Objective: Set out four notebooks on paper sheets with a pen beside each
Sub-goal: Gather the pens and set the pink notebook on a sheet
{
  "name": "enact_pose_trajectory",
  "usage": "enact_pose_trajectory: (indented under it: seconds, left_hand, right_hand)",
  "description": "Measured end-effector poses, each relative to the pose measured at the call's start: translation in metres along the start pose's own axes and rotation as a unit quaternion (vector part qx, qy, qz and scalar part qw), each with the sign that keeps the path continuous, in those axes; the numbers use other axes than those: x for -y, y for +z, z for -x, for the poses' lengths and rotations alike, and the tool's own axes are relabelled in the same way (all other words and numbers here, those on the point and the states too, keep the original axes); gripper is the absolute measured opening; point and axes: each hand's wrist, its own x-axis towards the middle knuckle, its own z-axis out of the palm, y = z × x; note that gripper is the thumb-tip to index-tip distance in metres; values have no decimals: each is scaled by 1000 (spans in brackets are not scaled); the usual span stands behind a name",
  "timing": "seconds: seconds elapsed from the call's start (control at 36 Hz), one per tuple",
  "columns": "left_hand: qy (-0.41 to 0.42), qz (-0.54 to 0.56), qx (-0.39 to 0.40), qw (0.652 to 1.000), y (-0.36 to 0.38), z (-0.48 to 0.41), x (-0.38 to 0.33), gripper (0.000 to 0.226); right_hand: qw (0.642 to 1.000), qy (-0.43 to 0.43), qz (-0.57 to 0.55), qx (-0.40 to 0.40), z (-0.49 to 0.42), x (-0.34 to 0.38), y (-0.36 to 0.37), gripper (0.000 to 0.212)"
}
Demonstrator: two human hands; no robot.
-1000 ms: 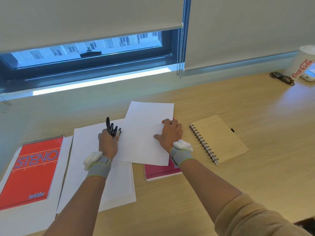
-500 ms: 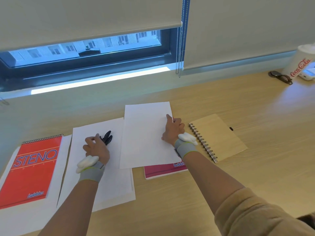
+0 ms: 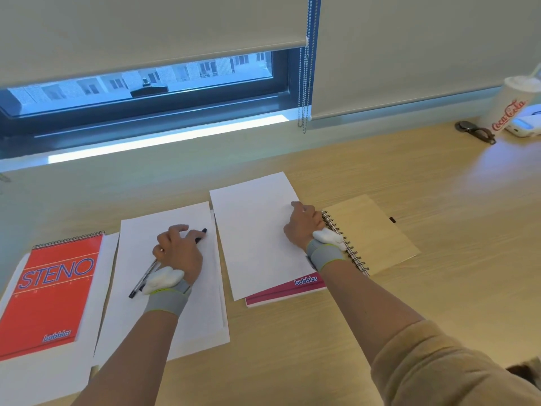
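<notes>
A red STENO notebook (image 3: 54, 291) lies on a paper sheet (image 3: 49, 373) at the left. My left hand (image 3: 178, 253) rests on the middle stack of sheets (image 3: 164, 288), shut on several pens (image 3: 143, 281) that stick out both sides of the fist. My right hand (image 3: 301, 227) presses on the right edge of a single sheet (image 3: 254, 235). That sheet covers most of a pink notebook (image 3: 287, 291). A tan spiral notebook (image 3: 371, 232) lies on the bare desk just right of my right hand.
The wooden desk (image 3: 380, 303) runs along a window wall. At the far right stand a Coca-Cola cup (image 3: 510, 108), sunglasses (image 3: 475, 131) and a white device (image 3: 525, 124). A bead chain (image 3: 304, 83) hangs from the blind.
My right hand slid the single sheet to the right, off the middle stack and over the pink notebook. My left hand lowered the pens flat onto the middle stack.
</notes>
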Motion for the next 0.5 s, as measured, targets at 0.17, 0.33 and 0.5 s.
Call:
enact_pose_trajectory:
  seconds: [0.17, 0.33, 0.5]
  left_hand:
    - [-3, 10, -10, 1000, 6, 3, -4, 41]
    - [-44, 9, 16, 999, 5, 2, -7, 40]
    - [106, 62, 62, 991, -1, 3, -14, 42]
  right_hand:
    - [1000, 6, 9, -27, 0, -9, 0, 79]
    - [999, -14, -38, -34, -4, -11, -10, 67]
    - [995, -69, -36, -60, -7, -14, -36, 34]
